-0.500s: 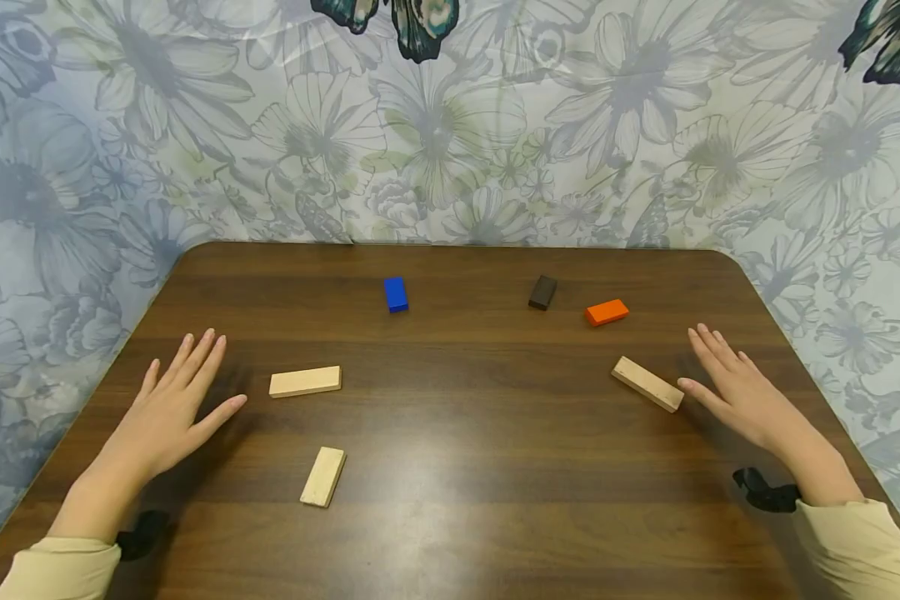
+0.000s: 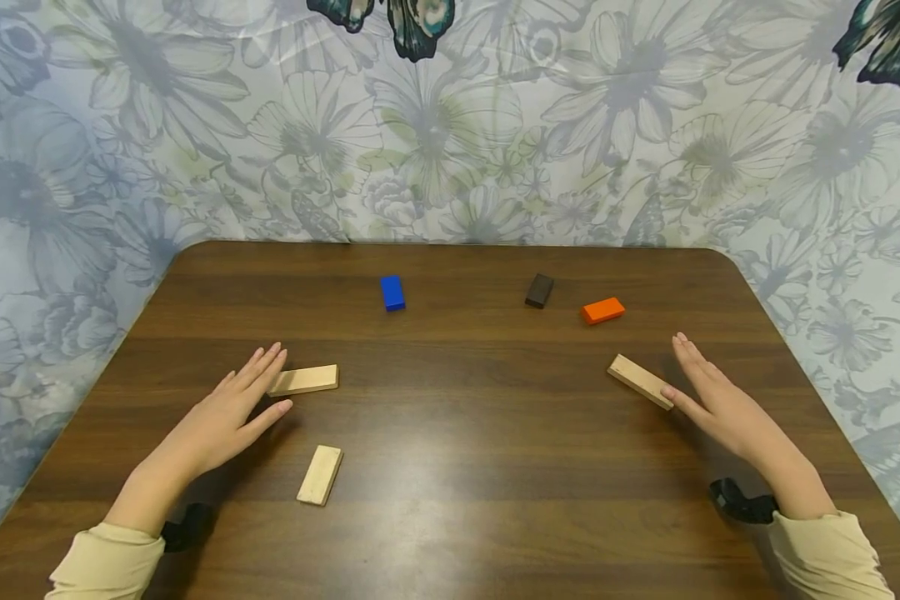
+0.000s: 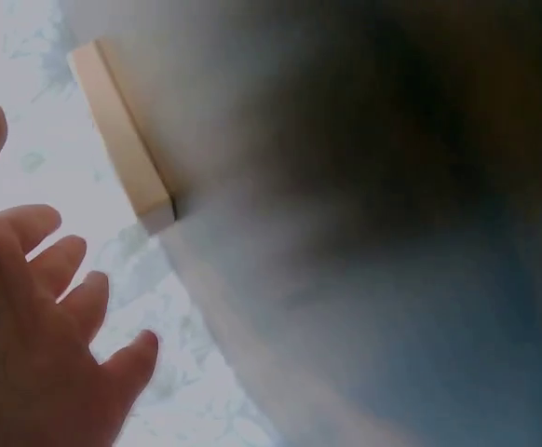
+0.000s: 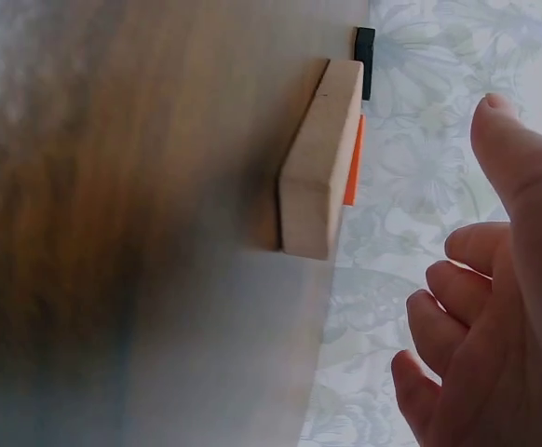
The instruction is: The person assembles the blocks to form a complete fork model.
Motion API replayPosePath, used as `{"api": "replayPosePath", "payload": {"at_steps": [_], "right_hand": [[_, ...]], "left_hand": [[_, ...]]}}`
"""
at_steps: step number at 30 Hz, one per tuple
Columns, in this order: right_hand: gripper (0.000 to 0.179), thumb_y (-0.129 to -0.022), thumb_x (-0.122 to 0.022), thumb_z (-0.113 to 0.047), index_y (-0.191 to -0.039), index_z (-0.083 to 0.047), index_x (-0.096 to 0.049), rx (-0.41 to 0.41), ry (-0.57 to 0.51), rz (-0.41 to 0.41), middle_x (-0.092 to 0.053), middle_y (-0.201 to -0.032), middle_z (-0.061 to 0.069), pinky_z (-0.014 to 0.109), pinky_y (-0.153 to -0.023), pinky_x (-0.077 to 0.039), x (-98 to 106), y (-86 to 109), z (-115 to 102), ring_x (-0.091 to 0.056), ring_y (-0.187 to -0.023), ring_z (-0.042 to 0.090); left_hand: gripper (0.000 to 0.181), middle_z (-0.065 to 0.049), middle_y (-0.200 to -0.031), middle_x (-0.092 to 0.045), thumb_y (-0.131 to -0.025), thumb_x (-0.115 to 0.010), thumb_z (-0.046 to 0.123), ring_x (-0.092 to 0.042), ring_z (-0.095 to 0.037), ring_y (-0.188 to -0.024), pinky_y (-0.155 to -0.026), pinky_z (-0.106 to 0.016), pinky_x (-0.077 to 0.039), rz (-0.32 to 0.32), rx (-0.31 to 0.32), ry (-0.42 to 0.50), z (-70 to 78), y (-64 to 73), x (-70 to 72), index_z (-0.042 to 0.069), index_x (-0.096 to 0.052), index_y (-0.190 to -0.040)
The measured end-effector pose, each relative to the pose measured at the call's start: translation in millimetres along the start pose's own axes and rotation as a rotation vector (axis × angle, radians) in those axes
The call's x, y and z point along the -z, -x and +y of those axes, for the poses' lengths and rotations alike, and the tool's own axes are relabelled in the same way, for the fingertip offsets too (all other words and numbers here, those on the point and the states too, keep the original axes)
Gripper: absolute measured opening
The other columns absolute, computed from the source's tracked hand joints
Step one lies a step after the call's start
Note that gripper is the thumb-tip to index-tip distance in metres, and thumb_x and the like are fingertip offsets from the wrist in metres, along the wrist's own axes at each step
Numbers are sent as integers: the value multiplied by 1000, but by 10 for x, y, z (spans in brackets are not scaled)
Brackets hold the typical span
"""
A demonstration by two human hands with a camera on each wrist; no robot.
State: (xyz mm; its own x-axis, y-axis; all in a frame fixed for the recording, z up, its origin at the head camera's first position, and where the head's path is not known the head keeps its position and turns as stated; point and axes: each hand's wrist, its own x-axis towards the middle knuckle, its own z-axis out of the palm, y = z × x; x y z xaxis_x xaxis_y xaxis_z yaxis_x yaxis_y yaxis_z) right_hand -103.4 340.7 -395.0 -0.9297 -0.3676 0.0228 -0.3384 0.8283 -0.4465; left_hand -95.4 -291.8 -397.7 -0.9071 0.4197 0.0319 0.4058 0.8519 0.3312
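Observation:
In the head view my left hand (image 2: 221, 423) hovers above the table with fingers extended, in front of the near-left end of a pale wooden block (image 2: 307, 380). Nothing is in that hand; the left wrist view shows the same block (image 3: 122, 130) apart from the fingers. My right hand (image 2: 731, 412) is also straight-fingered and holds nothing. Its thumb overlaps the near end of another wooden block (image 2: 637, 379) in the head view, while the right wrist view has a gap between hand and block (image 4: 313, 168). A third wooden block (image 2: 319, 475) lies nearer the front, left of centre.
Toward the back of the brown table (image 2: 465, 400) lie a blue block (image 2: 393, 293), a black block (image 2: 539, 291) and an orange block (image 2: 603, 311). A flower-patterned wall covering (image 2: 435, 142) rises behind the table's far edge. Dark wrist straps (image 2: 742, 502) show below the hands.
My left hand has moved right, toward the left wooden block, and now overlaps its end in view. The right hand has shifted slightly left. The blocks lie as before.

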Motion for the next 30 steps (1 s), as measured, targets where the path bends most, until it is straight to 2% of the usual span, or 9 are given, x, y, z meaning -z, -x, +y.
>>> {"api": "replayPosePath", "payload": {"at_steps": [4, 9, 12, 15, 18, 23, 30], "right_hand": [[73, -98, -51, -28, -151, -12, -3, -8, -33, 9, -2, -155, 12, 51, -107, -13, -65, -1, 10, -9, -138, 33], [72, -98, -52, -26, -151, -10, -6, 15, -65, 15, -6, -154, 16, 47, -108, -13, -119, -1, 17, -12, -138, 34], [72, -97, -55, -26, -151, -9, -11, 16, -88, 21, -13, -152, 20, 53, -104, -18, -137, 2, 43, -18, -135, 40], [69, -94, -60, -26, -149, -6, -24, 3, -92, 37, -29, -145, 25, 58, -95, -30, -157, 20, 91, -33, -126, 46], [65, -90, -66, -25, -144, -5, -36, -10, -96, 54, -40, -136, 28, 59, -86, -37, -181, 50, 147, -42, -117, 48], [62, -86, -70, -22, -140, -7, -45, -28, -136, 93, -44, -132, 30, 61, -84, -37, -232, 76, 219, -43, -115, 50], [52, -80, -75, -15, -129, -7, -58, -31, -127, 239, -54, -126, 21, 57, -83, -38, -323, 59, 260, -49, -111, 47]], "left_hand": [[70, -13, -154, -12, -98, -47, 40, -7, -32, -139, -101, -62, -15, -58, 22, 49, 3, 1, -43, 9, -14, -151], [65, -12, -154, -10, -99, -46, 40, -6, -35, -139, -99, -65, -15, -110, 44, 106, -17, 24, -50, 16, -17, -152], [63, -12, -155, -7, -98, -46, 40, -6, -38, -138, -95, -69, -17, -134, 66, 136, -38, 38, -58, 21, -19, -152], [63, -16, -154, -3, -98, -48, 39, -4, -43, -136, -91, -72, -18, -142, 82, 162, -61, 47, -73, 25, -19, -151], [63, -22, -153, -4, -97, -51, 37, -2, -47, -135, -93, -72, -14, -139, 79, 189, -75, 47, -90, 26, -20, -151], [63, -27, -150, -11, -97, -52, 34, -1, -48, -134, -97, -69, -7, -122, 51, 220, -85, 45, -114, 23, -21, -151], [66, -28, -150, -10, -97, -52, 32, 0, -47, -135, -99, -67, -3, -111, 45, 234, -96, 69, -142, 21, -18, -152]]}}
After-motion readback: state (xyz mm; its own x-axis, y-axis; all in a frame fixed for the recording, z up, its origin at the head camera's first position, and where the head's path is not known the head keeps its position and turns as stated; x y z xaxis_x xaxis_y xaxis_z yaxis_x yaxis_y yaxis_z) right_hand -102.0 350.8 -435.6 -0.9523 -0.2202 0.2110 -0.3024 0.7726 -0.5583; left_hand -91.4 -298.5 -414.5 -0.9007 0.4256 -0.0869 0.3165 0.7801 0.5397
